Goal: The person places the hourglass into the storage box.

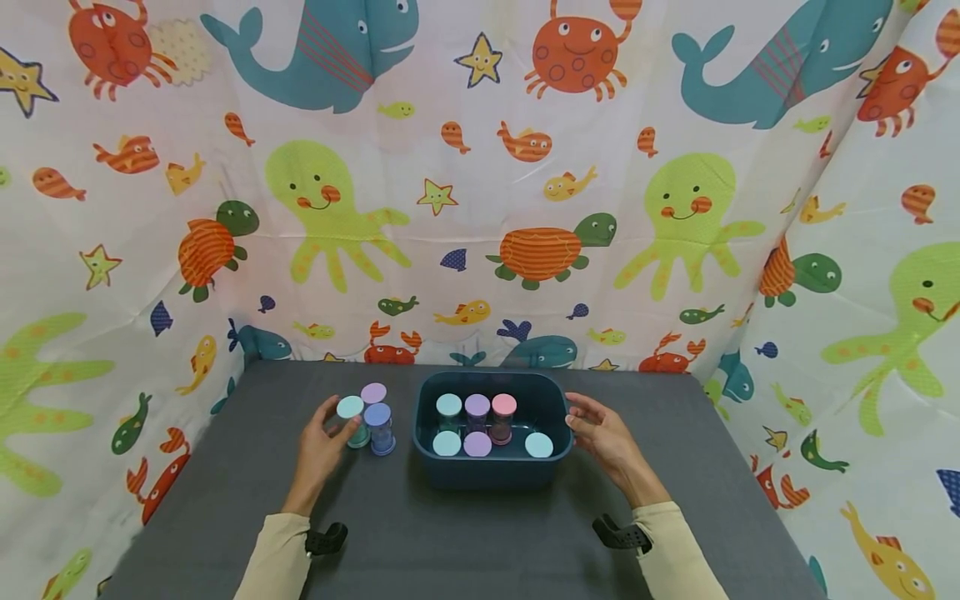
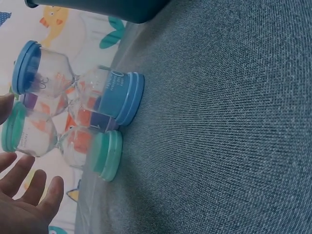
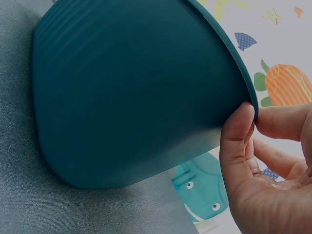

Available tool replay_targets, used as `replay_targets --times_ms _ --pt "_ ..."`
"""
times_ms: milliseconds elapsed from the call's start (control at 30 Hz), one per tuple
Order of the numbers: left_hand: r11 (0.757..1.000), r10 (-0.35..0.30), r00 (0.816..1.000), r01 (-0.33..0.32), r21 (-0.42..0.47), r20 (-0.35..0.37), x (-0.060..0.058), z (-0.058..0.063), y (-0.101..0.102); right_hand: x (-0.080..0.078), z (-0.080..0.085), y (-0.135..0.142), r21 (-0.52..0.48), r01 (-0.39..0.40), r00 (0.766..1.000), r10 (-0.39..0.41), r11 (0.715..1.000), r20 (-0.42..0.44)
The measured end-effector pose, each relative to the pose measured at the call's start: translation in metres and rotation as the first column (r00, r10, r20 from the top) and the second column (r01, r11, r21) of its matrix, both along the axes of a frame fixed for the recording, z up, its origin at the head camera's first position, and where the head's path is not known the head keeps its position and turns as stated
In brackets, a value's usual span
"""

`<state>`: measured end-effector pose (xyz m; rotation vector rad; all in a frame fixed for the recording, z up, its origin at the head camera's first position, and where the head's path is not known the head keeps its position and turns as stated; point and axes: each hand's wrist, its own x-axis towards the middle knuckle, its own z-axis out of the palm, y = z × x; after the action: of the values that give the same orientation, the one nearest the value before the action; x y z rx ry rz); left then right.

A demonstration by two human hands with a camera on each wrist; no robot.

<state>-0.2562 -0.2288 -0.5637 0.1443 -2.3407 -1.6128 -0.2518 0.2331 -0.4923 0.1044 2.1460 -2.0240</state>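
My left hand [image 1: 318,446] is at a teal-capped hourglass [image 1: 350,407], its thumb and a finger at opposite sides of the top cap, the other fingers spread. In the left wrist view this teal hourglass [image 2: 107,155] stands upright on the cloth. Touching or close beside it are a blue-capped hourglass [image 1: 378,427] and a purple-capped hourglass [image 1: 373,392], partly hidden. At the other side, my right hand [image 1: 611,442] pinches the rim of a dark teal bin [image 1: 491,473]; the right wrist view shows thumb and finger on the rim of this bin [image 3: 131,97].
Inside the bin stand several hourglasses with teal, purple and pink caps, among them a pink-capped one [image 1: 504,405] and a teal-capped one [image 1: 538,445] at the right. A grey cloth [image 1: 480,542] covers the table. Behind and beside it hangs a sea-animal curtain [image 1: 450,125].
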Motion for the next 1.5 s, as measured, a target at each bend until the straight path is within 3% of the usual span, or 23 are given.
replay_targets --times_ms 367,700,933,1200,1500 --pt "1.0 -0.008 1.0 0.008 -0.009 0.006 -0.003 -0.002 0.002 0.0 0.001 0.0 -0.01 -0.001 1.0 0.001 1.0 0.006" --pt "0.998 0.065 0.997 -0.065 -0.009 0.046 0.006 0.001 0.002 0.0 -0.002 0.001 -0.005 -0.007 1.0 0.007 1.0 0.018" --pt "0.996 0.085 0.996 -0.085 0.017 -0.027 0.017 0.021 0.0 -0.001 0.0 0.002 0.003 -0.008 1.0 0.008 1.0 0.005" --pt "0.997 0.078 0.997 -0.078 -0.015 -0.018 0.033 0.047 0.001 0.0 -0.003 0.002 -0.009 -0.016 1.0 0.016 1.0 0.013" --pt "0.998 0.04 0.999 -0.038 0.049 -0.034 0.043 0.076 0.01 -0.001 0.0 0.003 -0.019 -0.008 1.0 0.008 1.0 0.013"
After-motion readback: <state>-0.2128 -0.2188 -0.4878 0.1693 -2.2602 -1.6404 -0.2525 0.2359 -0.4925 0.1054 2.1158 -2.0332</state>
